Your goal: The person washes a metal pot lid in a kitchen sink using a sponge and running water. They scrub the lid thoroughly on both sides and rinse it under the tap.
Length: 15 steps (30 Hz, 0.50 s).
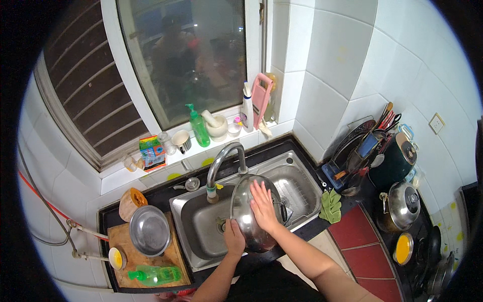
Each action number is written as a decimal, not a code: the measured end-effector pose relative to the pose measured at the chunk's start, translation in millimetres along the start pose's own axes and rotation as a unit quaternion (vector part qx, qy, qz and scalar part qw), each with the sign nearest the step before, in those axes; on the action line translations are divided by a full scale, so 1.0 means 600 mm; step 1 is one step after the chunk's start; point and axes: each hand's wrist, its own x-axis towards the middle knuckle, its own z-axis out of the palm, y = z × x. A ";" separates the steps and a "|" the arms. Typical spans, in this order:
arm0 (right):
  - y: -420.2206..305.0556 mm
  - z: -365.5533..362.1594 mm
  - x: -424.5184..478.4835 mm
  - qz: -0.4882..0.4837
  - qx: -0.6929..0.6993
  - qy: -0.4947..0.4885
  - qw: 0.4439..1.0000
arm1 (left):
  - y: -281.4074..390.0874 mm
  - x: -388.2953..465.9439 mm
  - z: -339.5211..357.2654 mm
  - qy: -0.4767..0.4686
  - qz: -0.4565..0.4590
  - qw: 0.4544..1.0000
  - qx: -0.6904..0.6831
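Over the divide between two sink basins, a shiny domed stainless-steel pot lid [245, 217] is tilted on its side, its rim to the left and a black handle to the right. My left hand [234, 238] grips the near part of the rim, thumb up; its fingers are partly hidden behind the lid. My right hand [264, 209] lies flat on the dome with fingers stretched out. Whether anything is under that palm cannot be seen. Close behind the lid arches the chrome faucet [226, 154], its spout over the left basin [200, 234].
Left of the sink, a cutting board [175, 241] bears a metal bowl [149, 230], a small bowl [117, 258] and a green bottle [156, 275]. Cut pumpkin [132, 204] sits behind. To the right are a green cloth [331, 206], a utensil rack [332, 175] and a lidded pot [400, 207].
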 end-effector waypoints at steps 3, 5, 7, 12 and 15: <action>0.006 -0.004 0.038 0.019 -0.006 -0.039 0.999 | 0.010 0.002 0.005 -0.002 0.005 1.000 0.004; -0.002 -0.004 0.030 0.006 0.006 -0.047 0.999 | 0.011 0.004 0.006 -0.002 0.005 1.000 -0.001; -0.017 -0.001 0.003 -0.024 0.009 -0.059 0.998 | 0.000 0.006 0.008 -0.008 -0.015 1.000 -0.016; -0.052 0.006 -0.088 -0.061 -0.014 -0.134 0.989 | -0.023 0.018 0.018 0.082 0.002 0.996 -0.033; -0.061 0.000 -0.125 -0.075 -0.045 -0.157 0.984 | -0.029 0.019 0.005 0.048 -0.027 0.998 -0.038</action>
